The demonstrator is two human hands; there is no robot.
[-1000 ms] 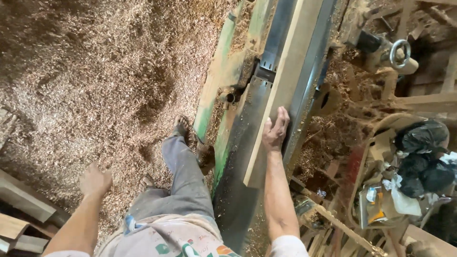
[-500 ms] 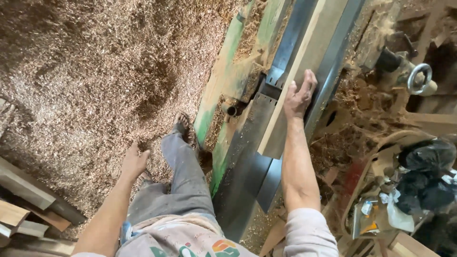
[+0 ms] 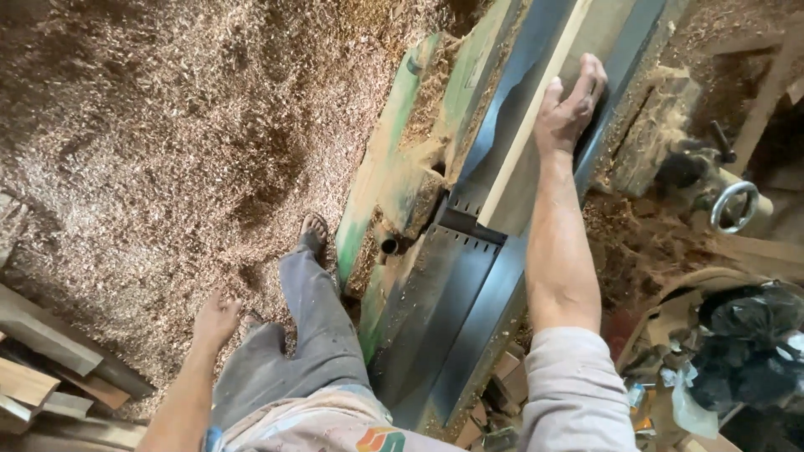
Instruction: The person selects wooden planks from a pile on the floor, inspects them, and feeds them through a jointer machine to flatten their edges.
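plank (image 3: 536,125) flat on dark planer bed (image 3: 452,293) | right hand (image 3: 565,109) pressed on its near end, fingers spread, no grip | left hand (image 3: 216,322) empty, loosely open beside thigh, above sawdust floor (image 3: 151,125)

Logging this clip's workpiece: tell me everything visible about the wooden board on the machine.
The board is a long, pale, bare plank, smooth on its broad face with a lighter narrow edge showing on the left. It lies flat along the dark metal table of a green woodworking machine, running diagonally away toward the upper right, where it leaves the picture. Its near end sits just past the slotted gap in the table. The right hand presses flat on top of it; the left hand hangs free, away from it.
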